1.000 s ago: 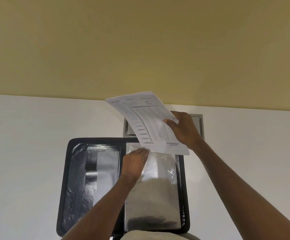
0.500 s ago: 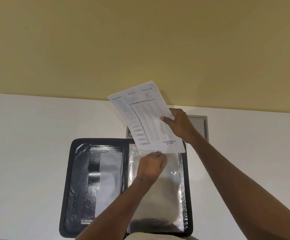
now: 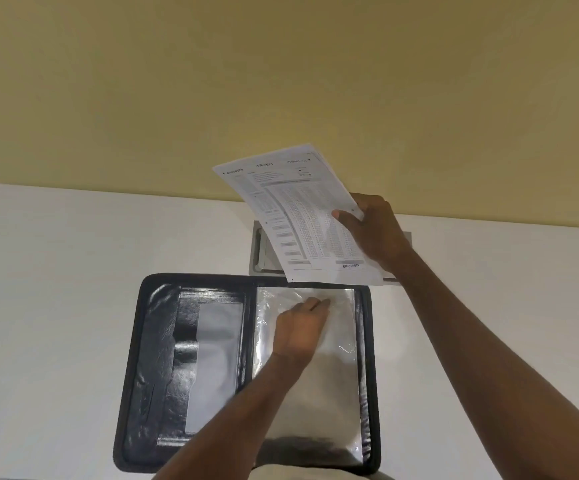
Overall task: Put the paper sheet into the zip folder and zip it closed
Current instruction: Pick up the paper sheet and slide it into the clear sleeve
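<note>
Above the open zip folder (image 3: 191, 368), the right hand (image 3: 372, 230) pinches the paper sheet (image 3: 298, 216) aloft; the left hand (image 3: 300, 329) presses loosely curled fingers on the folder's clear sleeve (image 3: 319, 400).

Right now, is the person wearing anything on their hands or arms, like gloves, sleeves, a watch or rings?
Nothing that shows. The left hand and right hand are both bare, with no gloves. Both forearms are uncovered as far as the frame edge, so no sleeve or cuff is in view. No watch, bracelet or strap sits on either wrist, and no ring shows on the visible fingers.
</note>
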